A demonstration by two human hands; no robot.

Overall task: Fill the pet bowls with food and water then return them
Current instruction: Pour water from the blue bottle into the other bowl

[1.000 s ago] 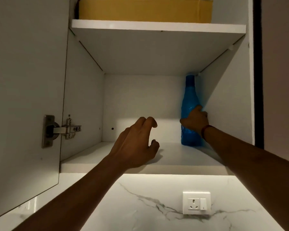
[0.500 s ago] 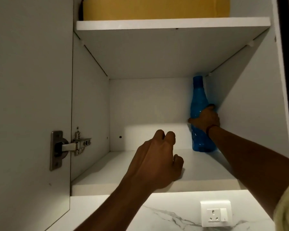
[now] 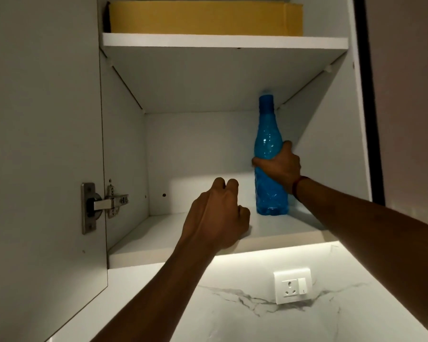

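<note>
blue plastic bottle (image 3: 267, 141) | see-through, textured, capped | standing upright | back right corner of the lower cabinet shelf (image 3: 173, 245), gripped mid-body

The yellow box (image 3: 203, 18) on the upper shelf (image 3: 223, 41) is cut off by the top edge; the right hand (image 3: 279, 169) hides the middle band of the blue bottle (image 3: 267, 134); the fingers of the left hand (image 3: 215, 218) curl under, their tips hidden, so contact with the lower shelf (image 3: 158, 255) cannot be told; the cabinet door (image 3: 40, 144) runs off the left edge; the socket (image 3: 292, 285) markings are too small to read.

Translucent blue plastic bottle (image 3: 268, 144), matt white shelf (image 3: 183, 253), marbled wall (image 3: 232, 317).
</note>
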